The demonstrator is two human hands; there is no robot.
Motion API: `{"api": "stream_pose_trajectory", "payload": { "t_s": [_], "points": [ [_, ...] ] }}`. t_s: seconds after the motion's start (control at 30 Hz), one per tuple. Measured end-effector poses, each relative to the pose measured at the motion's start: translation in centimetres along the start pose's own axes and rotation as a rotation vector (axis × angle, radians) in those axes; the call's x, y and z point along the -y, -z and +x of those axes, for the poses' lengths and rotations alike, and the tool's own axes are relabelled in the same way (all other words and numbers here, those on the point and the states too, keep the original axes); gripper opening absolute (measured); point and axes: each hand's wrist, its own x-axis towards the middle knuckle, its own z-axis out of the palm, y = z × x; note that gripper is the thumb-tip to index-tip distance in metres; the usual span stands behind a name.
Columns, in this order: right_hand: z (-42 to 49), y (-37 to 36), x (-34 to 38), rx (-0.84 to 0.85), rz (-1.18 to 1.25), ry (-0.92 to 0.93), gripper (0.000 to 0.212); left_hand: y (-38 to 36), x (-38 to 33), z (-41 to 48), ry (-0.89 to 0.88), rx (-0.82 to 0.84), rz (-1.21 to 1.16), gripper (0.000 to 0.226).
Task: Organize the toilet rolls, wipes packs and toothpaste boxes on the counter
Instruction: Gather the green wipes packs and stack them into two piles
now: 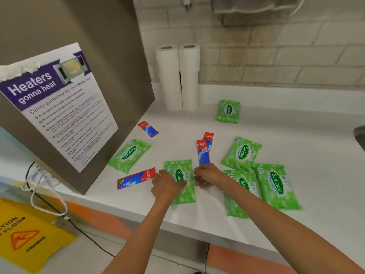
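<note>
Two tall stacks of white toilet rolls (178,76) stand upright against the back wall. Several green Sanicare wipes packs lie flat and scattered on the white counter (296,131): one at the back (228,111), one on the left (129,155), and three close together on the right (256,175). Red-and-blue toothpaste boxes lie at the back left (148,129), in the middle (209,138) and at the front left (136,177). My left hand (167,184) grips the left side of a front wipes pack (187,186). My right hand (207,176) holds the near end of a toothpaste box (202,152).
A grey appliance side with a microwave safety poster (59,107) blocks the counter's left end. A brick wall runs behind. A dark object (360,137) sits at the right edge. Beyond the counter's front edge, a yellow wet-floor sign (29,234) and a cable (45,194) are on the floor.
</note>
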Motion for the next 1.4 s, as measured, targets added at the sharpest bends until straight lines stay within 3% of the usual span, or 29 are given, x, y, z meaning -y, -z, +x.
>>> {"api": "stream_pose_trajectory", "payload": {
  "t_s": [0.27,0.4,0.53,0.7,0.83,1.0,1.4],
  "points": [
    [-1.0,-0.3,-1.0,0.023,0.111,-0.033,0.003,-0.4,-0.3,-0.9,0.098,0.012,-0.216,0.078],
    [-1.2,-0.2,-1.1,0.023,0.099,-0.084,0.007,-0.7,0.3,-0.6,0.07,0.019,-0.429,0.071],
    [-1.0,0.3,-0.9,0.036,0.171,-0.124,0.016,-0.1,0.3,-0.1,0.047,-0.007,-0.651,0.047],
    [-0.2,1.8,0.4,0.013,0.284,-0.1,0.015,2.0,-1.8,1.2,-0.052,0.089,-0.837,0.053],
    [0.8,4.1,2.7,-0.058,0.408,-0.028,0.025,3.3,-4.3,2.4,-0.195,0.192,-0.795,0.032],
    [2.1,6.5,5.1,-0.162,0.5,0.042,0.023,3.5,-7.4,4.3,-0.228,0.255,-0.815,0.017],
    [4.5,10.9,7.0,-0.286,0.499,0.087,0.02,1.5,-13.0,9.2,-0.276,0.259,-0.8,0.043]
  ]
}}
